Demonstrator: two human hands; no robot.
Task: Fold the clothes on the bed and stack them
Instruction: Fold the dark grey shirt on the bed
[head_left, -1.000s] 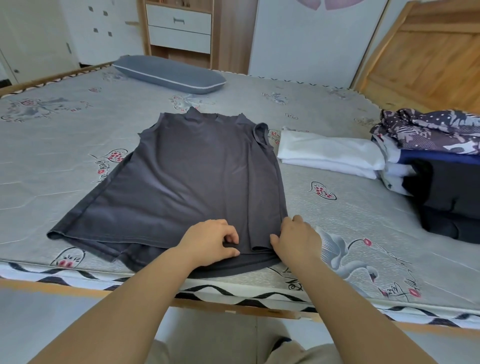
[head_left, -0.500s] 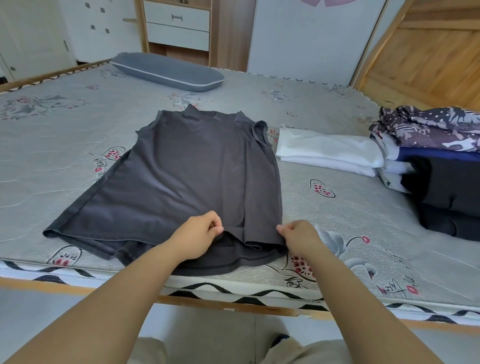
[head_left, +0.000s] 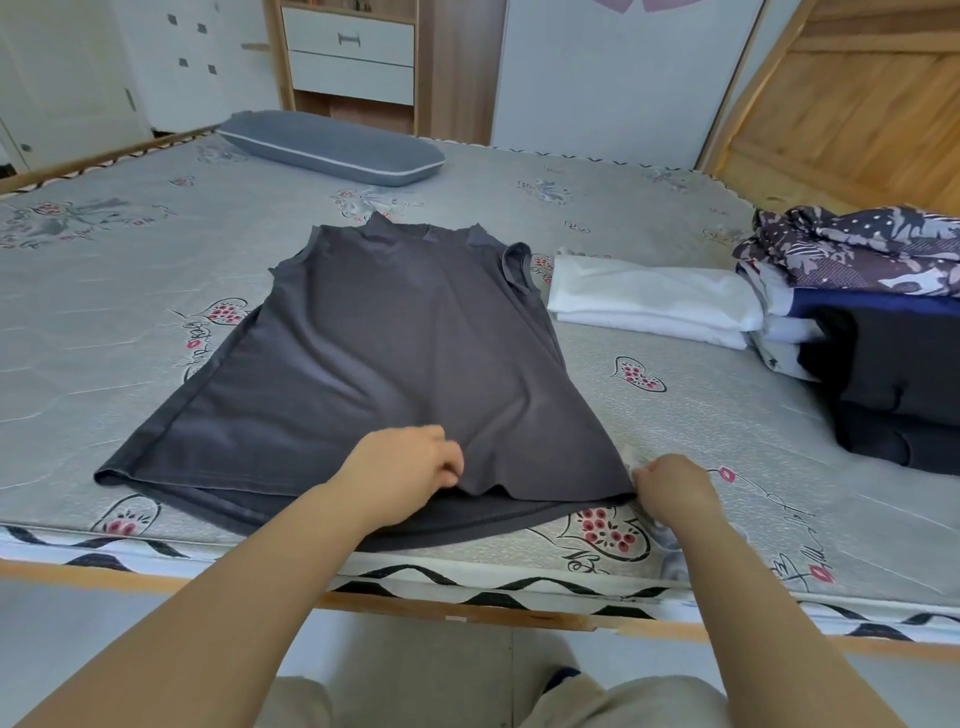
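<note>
Left hand (head_left: 410, 467) and right hand (head_left: 670, 483) pinch the dark top's (head_left: 395, 364) hem at the bed's (head_left: 701, 415) near edge; fingertips hidden; clothes pile (head_left: 883, 338) cut off right.

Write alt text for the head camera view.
Two hands, left and right, pinch the near hem of a dark grey sleeveless top spread flat on a bed. To its right lie folded white clothes and a taller clothes pile.

Person, head view. Both forearms bare to the lower frame edge; no sleeves visible. Left hand (head_left: 405, 467) and right hand (head_left: 675, 488) bare: no gloves, rings, watch or bands. Light beige trousers (head_left: 623, 701) cover the legs.
</note>
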